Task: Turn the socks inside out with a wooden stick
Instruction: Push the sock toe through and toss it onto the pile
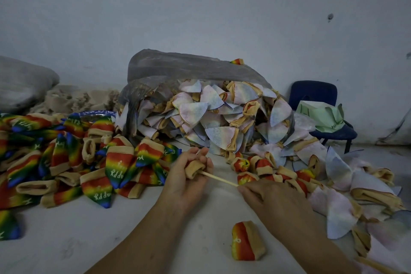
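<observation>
Threading sock (193,168) in left grip (189,177): stick (219,179)

A single wide-angle camera on the person's head faces forward and down, close above the left hand (191,177) and right hand (274,203), a wall (222,18) filling the upper half.

pale, scuffed surface (89,229) all the way across. a heap of rainbow socks (66,162) sprawls at the left, a clear plastic bag (178,69) at upper centre spills pale inside-out socks (211,122) down the right side, and one lone rolled sock (246,240) sits at lower centre.
</observation>
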A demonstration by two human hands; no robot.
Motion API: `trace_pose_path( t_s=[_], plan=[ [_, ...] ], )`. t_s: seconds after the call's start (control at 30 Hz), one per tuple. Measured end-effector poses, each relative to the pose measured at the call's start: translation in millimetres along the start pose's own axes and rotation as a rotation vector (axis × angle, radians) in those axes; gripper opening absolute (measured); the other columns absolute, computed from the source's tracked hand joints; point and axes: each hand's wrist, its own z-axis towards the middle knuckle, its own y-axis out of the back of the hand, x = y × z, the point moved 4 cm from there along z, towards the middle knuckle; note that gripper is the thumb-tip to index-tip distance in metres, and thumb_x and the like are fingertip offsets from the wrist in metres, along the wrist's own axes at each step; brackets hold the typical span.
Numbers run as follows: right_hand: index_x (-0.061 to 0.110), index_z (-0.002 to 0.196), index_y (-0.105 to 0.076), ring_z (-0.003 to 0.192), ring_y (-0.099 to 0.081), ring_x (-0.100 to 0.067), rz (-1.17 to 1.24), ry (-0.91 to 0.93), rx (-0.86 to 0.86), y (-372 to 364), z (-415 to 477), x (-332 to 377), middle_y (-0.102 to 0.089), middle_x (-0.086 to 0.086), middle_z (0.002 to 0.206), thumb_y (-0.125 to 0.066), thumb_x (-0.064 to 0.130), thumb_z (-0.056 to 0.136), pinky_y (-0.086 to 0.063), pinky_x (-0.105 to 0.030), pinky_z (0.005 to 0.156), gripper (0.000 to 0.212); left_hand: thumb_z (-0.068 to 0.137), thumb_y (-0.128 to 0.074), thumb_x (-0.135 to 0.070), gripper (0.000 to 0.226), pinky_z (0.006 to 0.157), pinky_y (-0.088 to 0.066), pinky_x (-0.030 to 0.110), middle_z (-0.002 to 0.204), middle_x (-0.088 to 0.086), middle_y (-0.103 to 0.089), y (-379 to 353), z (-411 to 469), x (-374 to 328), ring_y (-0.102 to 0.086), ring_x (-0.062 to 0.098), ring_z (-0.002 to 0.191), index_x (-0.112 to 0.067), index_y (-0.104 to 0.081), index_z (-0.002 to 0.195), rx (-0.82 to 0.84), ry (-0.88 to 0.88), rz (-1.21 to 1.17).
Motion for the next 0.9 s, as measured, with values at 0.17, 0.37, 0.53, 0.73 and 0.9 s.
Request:
trace_pose_path(
  t_s=[0.17, 0.37, 0.53, 0.73, 0.9],
  plan=[
    [0.035, 0.092, -0.06, 0.075, -0.055, -0.004, 0.001, 0.013, 0.027, -3.4, 2.1, 2.2, -0.059, 0.012, 0.082, -0.029, 0.058, 0.095, -0.039, -0.018, 0.059, 0.039, 0.071, -0.059, 0.004, 0.039, 0.064, -0.058, 0.033, 0.081, 0.018, -0.072, 1.5, 0.0, -1.5, -0.059, 0.014, 0.055, -0.004, -0.056, 0.109, -0.011, -0.012, -0.013],
    [0.034, 0.088, -0.06, 0.07, -0.053, -0.004, 0.031, 0.01, 0.024, -3.7, 0.1, 2.3, -0.052, 0.012, 0.073, -0.03, 0.057, 0.095, -0.032, -0.017, 0.052, 0.038, 0.069, -0.06, 0.004, 0.038, 0.064, -0.058, 0.033, 0.081, 0.017, -0.069, 1.4, 0.3, 1.6, -0.058, 0.015, 0.058, -0.004, -0.057, 0.106, -0.008, 0.001, 0.024],
    [0.027, 0.076, -0.059, 0.064, -0.054, -0.008, 0.137, -0.034, 0.055, -2.1, -0.1, -2.3, -0.057, 0.005, 0.068, -0.036, 0.056, 0.094, -0.038, -0.023, 0.053, 0.04, 0.07, -0.06, 0.002, 0.034, 0.072, -0.055, 0.033, 0.083, 0.019, -0.07, 2.2, -0.1, -1.9, -0.057, 0.015, 0.059, -0.002, -0.059, 0.104, -0.008, -0.011, -0.039],
    [0.029, 0.058, -0.04, 0.057, -0.048, -0.009, 0.094, -0.015, 0.067, -4.4, -0.7, 2.2, -0.046, 0.006, 0.058, -0.035, 0.057, 0.094, -0.028, -0.021, 0.045, 0.045, 0.07, -0.06, 0.003, 0.034, 0.066, -0.057, 0.033, 0.082, 0.017, -0.068, 1.1, 0.6, 2.3, -0.058, 0.015, 0.058, -0.004, -0.058, 0.103, -0.001, 0.004, 0.021],
    [0.033, 0.063, -0.049, 0.059, -0.051, -0.006, 0.156, -0.059, 0.078, -7.8, -1.1, -2.5, -0.053, 0.007, 0.061, -0.037, 0.058, 0.093, -0.032, -0.02, 0.047, 0.041, 0.072, -0.061, 0.001, 0.03, 0.066, -0.058, 0.033, 0.083, 0.018, -0.068, 1.4, 0.1, -0.9, -0.057, 0.016, 0.058, -0.003, -0.059, 0.101, 0.004, 0.005, -0.019]
  ],
)
